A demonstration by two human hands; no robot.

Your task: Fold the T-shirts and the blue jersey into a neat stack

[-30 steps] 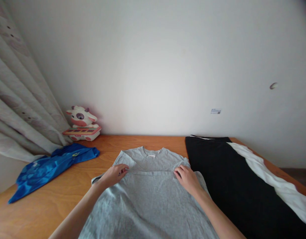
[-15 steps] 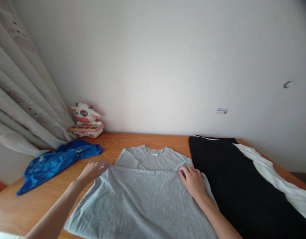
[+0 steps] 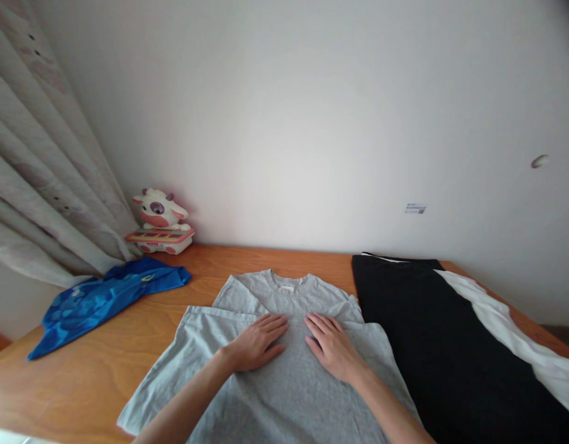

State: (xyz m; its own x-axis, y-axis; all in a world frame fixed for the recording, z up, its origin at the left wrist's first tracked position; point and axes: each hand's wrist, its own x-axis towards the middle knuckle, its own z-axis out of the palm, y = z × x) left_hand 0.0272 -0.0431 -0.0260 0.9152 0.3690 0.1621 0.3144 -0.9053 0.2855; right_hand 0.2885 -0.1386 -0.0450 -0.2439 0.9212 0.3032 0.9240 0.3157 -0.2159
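A grey T-shirt (image 3: 284,388) lies on the wooden table, its bottom hem folded up to just below the collar. My left hand (image 3: 258,342) rests flat on the folded layer, left of the middle, with fingers stretched out. On the same layer, slightly right of the middle, my right hand (image 3: 331,346) lies palm down with its fingers spread. Neither hand grips the cloth. The collar and shoulders show beyond the hem.
Black trousers (image 3: 432,333) with a white side strip lie to the right, touching the shirt. A blue garment (image 3: 103,302) is at the left, near a curtain (image 3: 44,160). A cow-shaped toy keyboard (image 3: 160,234) stands at the back left of the table (image 3: 81,388).
My left hand has let go of the hem's left corner and moved right onto the shirt. My right hand has shifted left, toward the middle. Both now lie flat.
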